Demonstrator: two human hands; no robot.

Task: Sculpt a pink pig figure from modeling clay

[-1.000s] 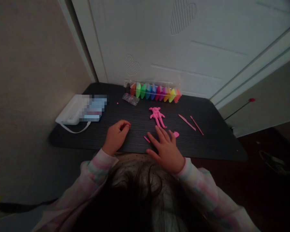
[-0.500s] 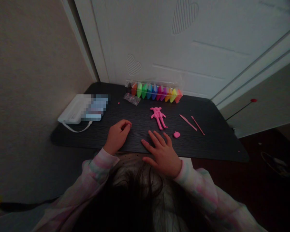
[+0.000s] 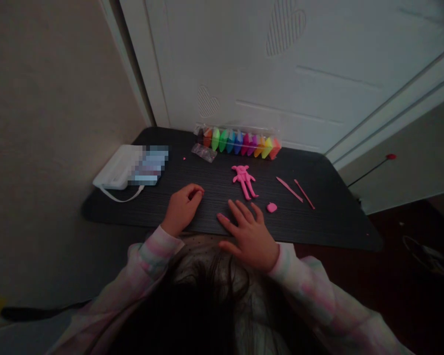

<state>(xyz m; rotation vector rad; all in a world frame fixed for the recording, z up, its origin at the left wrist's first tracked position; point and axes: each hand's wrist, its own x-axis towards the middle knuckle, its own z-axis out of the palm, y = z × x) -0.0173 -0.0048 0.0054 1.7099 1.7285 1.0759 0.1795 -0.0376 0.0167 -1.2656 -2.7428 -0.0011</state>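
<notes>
My left hand (image 3: pixel 183 209) rests on the dark tabletop near its front edge. Its fingers are curled in and the thumb lies against them; whatever they may hold is hidden. To the right, my right hand (image 3: pixel 249 234) lies palm down with its fingers spread and nothing in it. Just beyond its fingertips a pink clay figure (image 3: pixel 244 181), with ears, arms and two long legs, lies flat on its back. A small pink lump of clay (image 3: pixel 271 207) sits to the right of those fingers, apart from them.
Two thin pink modelling tools (image 3: pixel 289 189) lie at the right. Along the back stands a clear tray of coloured clay packs (image 3: pixel 239 143), with a crumpled clear wrapper (image 3: pixel 204 152) before it. A white device with a cable (image 3: pixel 113 170) and a blurred-out screen occupy the left. Behind is a white door (image 3: pixel 222 54).
The view has shifted slightly, so everything appears a little further right. Both hands keep their pose, and nothing on the table has been moved.
</notes>
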